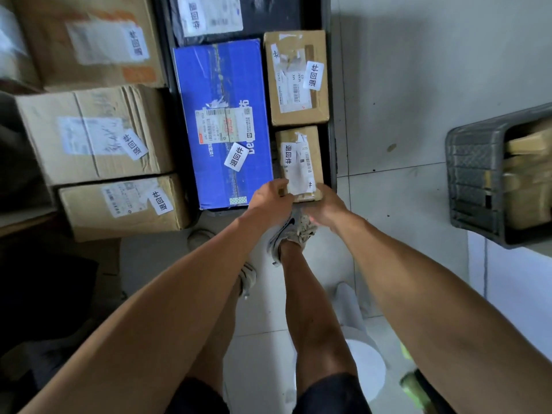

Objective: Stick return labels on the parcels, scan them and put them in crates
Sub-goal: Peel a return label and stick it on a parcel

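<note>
Both hands, left hand (270, 198) and right hand (325, 206), grip the near end of a small labelled parcel (300, 162) in the dark crate (332, 138), beside the blue box (222, 124); most parcels already appear labelled and crated.

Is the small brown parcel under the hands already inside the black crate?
Inside. The small brown parcel lies within the black crate, beside the blue box.

Pale tiled floor (403, 85) is showing everywhere, a worn grey sneaker (291, 231) is standing on it, and some white roundish thing (366, 369) is sitting lower right, can't tell what.
</note>
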{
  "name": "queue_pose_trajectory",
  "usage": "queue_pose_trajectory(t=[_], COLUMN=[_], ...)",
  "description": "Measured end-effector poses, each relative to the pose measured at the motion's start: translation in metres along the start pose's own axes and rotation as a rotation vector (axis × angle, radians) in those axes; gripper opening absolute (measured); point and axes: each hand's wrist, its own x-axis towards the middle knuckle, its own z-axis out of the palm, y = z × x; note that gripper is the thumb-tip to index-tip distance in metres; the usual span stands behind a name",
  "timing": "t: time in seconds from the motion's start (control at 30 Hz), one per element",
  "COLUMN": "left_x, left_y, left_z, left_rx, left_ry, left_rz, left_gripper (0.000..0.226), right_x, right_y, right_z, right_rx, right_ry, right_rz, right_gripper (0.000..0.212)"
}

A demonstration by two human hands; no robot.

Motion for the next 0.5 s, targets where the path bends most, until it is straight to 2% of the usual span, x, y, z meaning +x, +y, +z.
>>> queue_pose_trajectory(t=[0.03,0.13,0.23,0.4,0.5], left_x=[-0.019,-0.08,-0.162,-0.306,-0.379], left_y=[0.003,0.014,0.028,0.035,0.022], left_z=[-0.01,-0.044,-0.085,-0.154,-0.195], left_rx=[0.013,0.023,0.045,0.225,0.294], left_ry=[0.01,0.044,0.068,0.101,0.207], left_rz=[0.007,-0.003,0.037,0.168,0.202], left_gripper=[0.026,0.041,0.045,0.046,0.048], right_x=[-0.02,-0.097,-0.187,-0.339,-0.41], right_y=[-0.006,-0.029,-0.056,-0.107,-0.145], right_z=[-0.002,-0.011,-0.023,-0.046,-0.054], right_rx=[0.033,0.149,0.207,-0.082,-0.301], right_ry=[-0.001,-0.039,0.023,0.121,0.173], right_rz=[0.019,0.051,0.018,-0.113,-0.248], right_gripper=[0.041,0.028,0.016,0.03,0.023])
